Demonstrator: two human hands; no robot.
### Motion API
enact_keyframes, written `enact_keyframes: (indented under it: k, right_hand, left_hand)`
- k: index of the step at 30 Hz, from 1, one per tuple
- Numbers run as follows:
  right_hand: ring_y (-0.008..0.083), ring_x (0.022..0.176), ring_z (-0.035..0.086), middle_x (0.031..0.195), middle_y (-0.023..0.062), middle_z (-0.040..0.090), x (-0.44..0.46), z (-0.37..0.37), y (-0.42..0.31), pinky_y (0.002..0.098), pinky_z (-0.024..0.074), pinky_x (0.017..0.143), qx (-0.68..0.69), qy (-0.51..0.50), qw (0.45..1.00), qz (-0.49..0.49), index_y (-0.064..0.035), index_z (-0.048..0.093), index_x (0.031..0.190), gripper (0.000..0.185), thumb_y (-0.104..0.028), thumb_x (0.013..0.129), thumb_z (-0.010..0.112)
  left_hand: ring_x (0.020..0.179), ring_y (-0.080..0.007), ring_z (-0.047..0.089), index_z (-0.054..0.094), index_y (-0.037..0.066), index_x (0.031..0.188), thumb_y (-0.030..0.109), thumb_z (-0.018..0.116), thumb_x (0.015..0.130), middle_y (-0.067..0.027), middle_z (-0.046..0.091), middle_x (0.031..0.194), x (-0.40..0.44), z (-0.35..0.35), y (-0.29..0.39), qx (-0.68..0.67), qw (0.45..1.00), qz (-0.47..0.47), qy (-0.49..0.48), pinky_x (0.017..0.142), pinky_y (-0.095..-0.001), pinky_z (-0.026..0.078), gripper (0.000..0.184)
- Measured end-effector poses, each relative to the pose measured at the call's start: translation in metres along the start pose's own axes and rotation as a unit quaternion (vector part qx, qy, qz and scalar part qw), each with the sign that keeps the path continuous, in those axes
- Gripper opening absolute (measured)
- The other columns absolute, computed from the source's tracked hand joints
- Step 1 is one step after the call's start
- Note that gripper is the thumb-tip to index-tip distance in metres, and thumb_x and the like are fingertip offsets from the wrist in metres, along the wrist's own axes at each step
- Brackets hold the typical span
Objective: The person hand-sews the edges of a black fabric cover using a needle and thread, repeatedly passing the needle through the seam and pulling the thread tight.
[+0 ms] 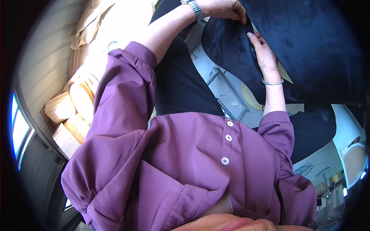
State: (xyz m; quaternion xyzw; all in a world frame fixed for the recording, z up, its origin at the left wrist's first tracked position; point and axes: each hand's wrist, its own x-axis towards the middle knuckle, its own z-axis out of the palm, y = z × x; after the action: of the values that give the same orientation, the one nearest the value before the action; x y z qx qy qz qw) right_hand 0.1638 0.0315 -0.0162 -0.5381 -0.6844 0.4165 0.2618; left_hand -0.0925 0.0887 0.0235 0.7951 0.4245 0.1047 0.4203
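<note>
A large dark fabric (308, 46) fills the upper right, with a faint sheen and pale smudges. My left hand (227, 9), with a metal watch at the wrist, reaches across the top, its fingertips pinched on a dark fabric edge. Just below and to the right, my right hand (264, 52), with a bangle at the wrist, has its thumb and curled fingers closed on the same edge. A second dark piece (227, 50) with a curved outline lies left of my right hand. Part of my left hand is cut off by the frame's top.
Paper-wrapped bundles (59, 107) and a cardboard box (77, 129) stand at the left, by a ribbed metal wall (42, 57). A grey metal frame (235, 109) shows on the floor between my dark-clothed legs. Coiled green wire (303, 169) lies at the lower right.
</note>
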Motion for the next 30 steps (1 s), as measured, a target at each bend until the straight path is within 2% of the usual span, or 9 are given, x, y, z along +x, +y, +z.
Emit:
enact_keyframes:
  k: [4,9,16,19,21,23,25,27,30]
  right_hand:
    - [0.0167,0.064,0.059,0.073,0.0031,0.066,0.0,-0.001,0.001,0.0337,0.0507,0.066,0.003,-0.001,1.0,0.008,-0.0012,0.069,0.088,0.036,-0.034,0.088,0.083]
    - [0.0108,0.066,0.056,0.074,0.0012,0.063,-0.002,0.0,0.001,0.0287,0.0475,0.068,0.014,-0.007,1.0,0.005,-0.0012,0.065,0.091,0.034,-0.031,0.091,0.081]
    - [0.0103,0.066,0.056,0.074,0.0,0.063,0.003,-0.001,0.001,0.0273,0.0474,0.068,0.039,-0.011,0.999,-0.003,-0.0021,0.068,0.089,0.033,-0.031,0.089,0.083]
    - [0.0092,0.066,0.055,0.074,-0.0015,0.063,0.007,-0.001,0.003,0.0262,0.0469,0.068,0.257,-0.064,0.961,0.076,-0.0033,0.068,0.087,0.034,-0.033,0.087,0.084]
    - [0.0085,0.066,0.055,0.074,-0.0024,0.063,0.016,0.004,0.034,0.0256,0.0464,0.068,0.434,-0.085,0.887,0.131,-0.004,0.069,0.086,0.035,-0.035,0.086,0.085]
    - [0.0078,0.066,0.055,0.074,-0.0031,0.063,0.019,0.004,0.036,0.0252,0.0456,0.067,0.373,-0.086,0.915,0.125,-0.0047,0.069,0.084,0.035,-0.036,0.086,0.085]
    - [0.0073,0.066,0.054,0.074,-0.0037,0.062,0.018,-0.007,-0.003,0.0247,0.0446,0.067,0.039,-0.064,0.996,0.052,-0.0054,0.068,0.082,0.036,-0.036,0.085,0.085]
    - [0.0073,0.066,0.054,0.074,-0.0043,0.062,0.018,-0.006,-0.003,0.0247,0.0438,0.068,0.032,-0.072,0.996,0.051,-0.0057,0.067,0.081,0.035,-0.035,0.086,0.085]
    - [0.0068,0.067,0.053,0.074,-0.0052,0.061,0.019,-0.007,-0.001,0.0246,0.0425,0.068,0.029,-0.08,0.996,0.016,-0.0059,0.067,0.083,0.031,-0.032,0.089,0.083]
  left_hand:
    - [0.082,-0.0222,0.072,0.081,0.011,0.102,0.01,0.065,0.088,-0.0092,0.077,0.093,0.002,-0.004,0.01,0.002,1.0,-0.009,-0.018,0.076,-0.0349,0.056,0.022]
    - [0.083,-0.0239,0.072,0.081,0.01,0.102,0.008,0.063,0.087,-0.0111,0.077,0.094,0.002,-0.009,0.017,0.017,0.999,-0.01,-0.03,0.078,-0.0356,0.057,0.024]
    - [0.085,-0.0232,0.072,0.08,0.01,0.1,0.008,0.064,0.088,-0.0107,0.076,0.093,0.008,0.001,-0.002,0.009,0.999,0.052,-0.007,0.081,-0.0347,0.056,0.02]
    - [0.084,-0.0219,0.071,0.079,0.01,0.098,0.008,0.066,0.089,-0.0097,0.076,0.091,0.007,0.003,-0.003,-0.054,0.998,0.018,-0.011,0.08,-0.034,0.055,0.016]
    - [0.083,-0.0209,0.071,0.079,0.01,0.097,0.008,0.068,0.089,-0.0092,0.076,0.091,0.008,0.004,-0.008,-0.08,0.997,0.016,-0.012,0.079,-0.0336,0.054,0.014]
    - [0.083,-0.0198,0.071,0.079,0.01,0.098,0.008,0.068,0.088,-0.0089,0.076,0.09,0.011,0.007,-0.011,-0.076,0.997,0.018,-0.007,0.079,-0.0329,0.054,0.014]
    - [0.083,-0.02,0.071,0.078,0.01,0.098,0.008,0.068,0.088,-0.0092,0.076,0.09,0.011,0.008,-0.008,-0.077,0.997,0.001,-0.013,0.079,-0.0329,0.054,0.014]
    - [0.085,-0.0216,0.072,0.078,0.009,0.098,0.008,0.067,0.088,-0.0102,0.076,0.091,0.011,0.005,-0.002,-0.082,0.996,-0.033,-0.027,0.079,-0.0335,0.054,0.014]
    - [0.091,-0.0296,0.073,0.074,0.006,0.101,0.011,0.066,0.088,-0.0162,0.074,0.093,0.014,0.018,-0.004,-0.032,0.999,0.019,0.012,0.08,-0.0384,0.056,0.016]
